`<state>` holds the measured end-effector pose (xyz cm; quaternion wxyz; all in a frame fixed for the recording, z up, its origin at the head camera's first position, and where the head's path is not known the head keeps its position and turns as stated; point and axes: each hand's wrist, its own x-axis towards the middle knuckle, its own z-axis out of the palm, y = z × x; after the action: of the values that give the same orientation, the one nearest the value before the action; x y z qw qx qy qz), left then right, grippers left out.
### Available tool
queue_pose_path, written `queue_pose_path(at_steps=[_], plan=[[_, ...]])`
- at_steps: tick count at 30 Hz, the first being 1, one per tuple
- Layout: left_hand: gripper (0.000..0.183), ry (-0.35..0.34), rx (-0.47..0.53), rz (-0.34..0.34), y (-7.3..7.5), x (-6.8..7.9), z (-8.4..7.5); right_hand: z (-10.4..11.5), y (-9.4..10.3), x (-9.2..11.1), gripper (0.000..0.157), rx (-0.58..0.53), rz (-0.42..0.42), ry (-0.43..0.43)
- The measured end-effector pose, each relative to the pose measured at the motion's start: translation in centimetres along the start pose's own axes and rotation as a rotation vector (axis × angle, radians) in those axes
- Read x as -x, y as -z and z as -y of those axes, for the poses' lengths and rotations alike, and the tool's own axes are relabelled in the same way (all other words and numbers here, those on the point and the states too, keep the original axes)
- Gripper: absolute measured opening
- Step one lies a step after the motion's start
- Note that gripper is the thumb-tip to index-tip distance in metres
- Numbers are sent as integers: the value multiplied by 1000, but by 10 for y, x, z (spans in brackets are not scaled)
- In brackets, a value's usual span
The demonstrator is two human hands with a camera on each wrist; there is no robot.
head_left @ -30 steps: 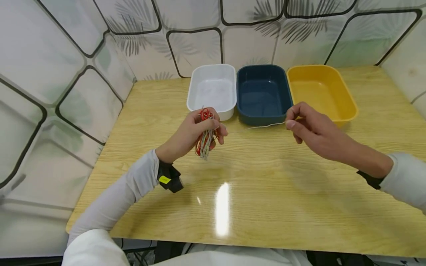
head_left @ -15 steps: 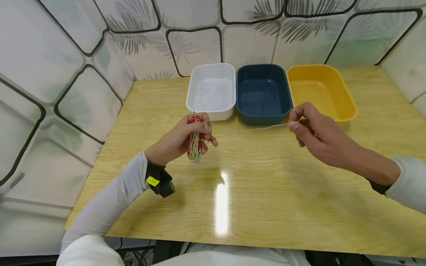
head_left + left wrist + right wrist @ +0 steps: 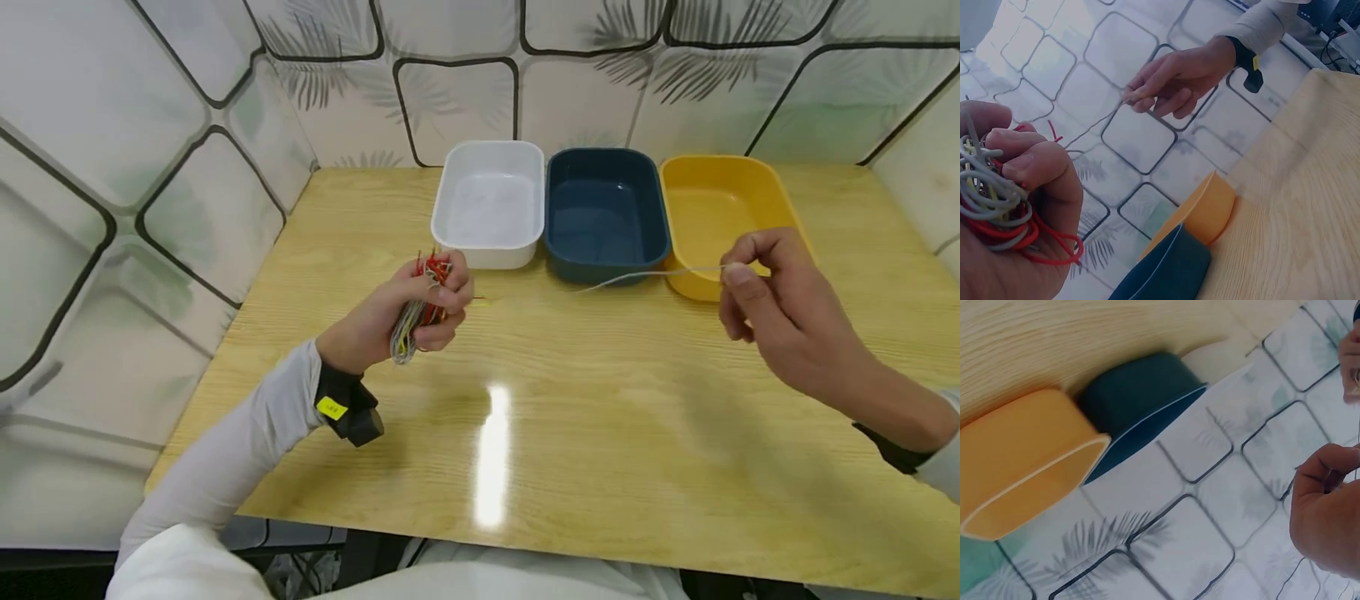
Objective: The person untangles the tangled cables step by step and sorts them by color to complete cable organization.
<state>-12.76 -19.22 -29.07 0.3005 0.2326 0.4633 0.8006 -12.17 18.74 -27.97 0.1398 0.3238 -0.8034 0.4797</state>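
My left hand point(image 3: 367, 321) grips a bundle of thin cords point(image 3: 406, 332), mostly grey and red with some yellow. Loops hang below the fist and short red ends poke out on top; the left wrist view shows the tangled coils point(image 3: 994, 203) against the palm. Out to the right, my right hand point(image 3: 798, 321) pinches one pale grey cord point(image 3: 637, 274) between thumb and forefinger. That cord stretches leftward through the air toward the bundle, as the left wrist view also shows. Both hands are above the table.
Three tubs stand side by side at the back of the wooden table point(image 3: 570, 467): white point(image 3: 491, 258), dark blue point(image 3: 600, 271) and yellow point(image 3: 690, 287). Patterned panels point(image 3: 457, 108) rise behind them and along the left.
My right hand has moved to the right, drawing the grey cord along with it. My left hand has shifted left with the bundle, its fingers curling closer. The head view has shifted slightly.
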Motion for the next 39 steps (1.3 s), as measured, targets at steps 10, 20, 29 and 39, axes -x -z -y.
queue_pose_path(at_steps=[10, 20, 29, 39], plan=[[12, 26, 72, -215, 33, 26, -7, -43, 51, -7, 13, -158, -215, -184], [13, 54, -62, -262, 29, 60, 0, -107, 61, -49, 25, 363, -184, -419], [9, 75, -239, -272, 17, 67, 3, -152, 52, -55, 35, 700, -3, -407], [14, 194, -452, -364, 3, 66, 3, -146, 40, -56, 30, 771, 295, -346]])
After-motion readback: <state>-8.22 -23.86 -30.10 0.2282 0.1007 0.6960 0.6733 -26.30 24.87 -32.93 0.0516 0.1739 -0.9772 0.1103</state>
